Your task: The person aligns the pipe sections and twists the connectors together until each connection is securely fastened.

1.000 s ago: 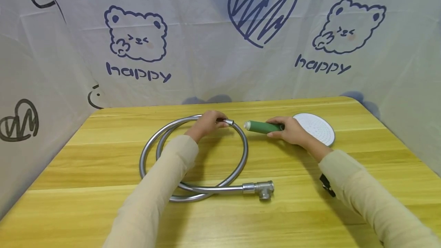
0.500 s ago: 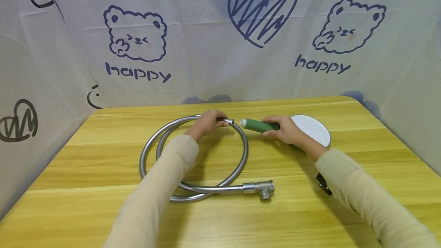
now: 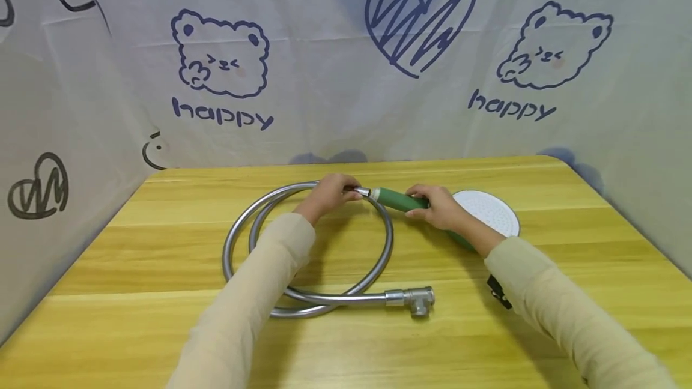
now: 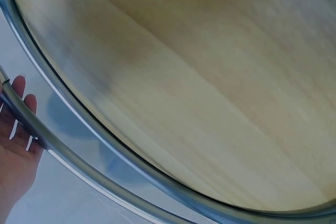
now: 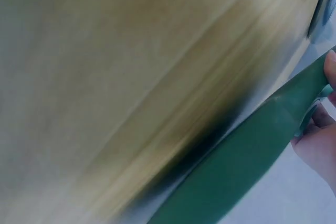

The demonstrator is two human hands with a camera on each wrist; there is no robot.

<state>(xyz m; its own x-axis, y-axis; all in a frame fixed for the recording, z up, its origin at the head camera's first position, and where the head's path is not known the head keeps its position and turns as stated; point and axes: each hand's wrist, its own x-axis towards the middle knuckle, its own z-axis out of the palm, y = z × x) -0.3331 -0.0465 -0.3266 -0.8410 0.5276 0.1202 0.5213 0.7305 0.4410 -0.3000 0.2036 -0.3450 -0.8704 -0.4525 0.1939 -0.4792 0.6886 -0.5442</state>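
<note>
A coiled silver shower hose (image 3: pixel 390 239) lies on the wooden table. My left hand (image 3: pixel 330 192) holds it close to its metal end fitting (image 3: pixel 364 191) at the back of the coil; the left wrist view shows the hose (image 4: pixel 79 167) running across the fingers (image 4: pixel 30 103). With my right hand (image 3: pixel 440 208) I grip the green handle (image 3: pixel 399 199) of a hand shower whose round white spray face (image 3: pixel 489 215) points up. The handle's pale tip (image 3: pixel 374 194) meets the hose fitting, or nearly so; whether they join cannot be told. In the right wrist view the green handle (image 5: pixel 252 150) fills the lower right.
The hose's other end carries a metal angle valve (image 3: pixel 420 301) towards the table's front. A black object (image 3: pixel 498 292) shows beside the right sleeve. White cloth (image 3: pixel 319 95) with drawings hangs behind the wooden table (image 3: pixel 346 353).
My right hand has moved left with the hand shower, bringing its handle tip up to the hose fitting. My left hand has stayed almost in place.
</note>
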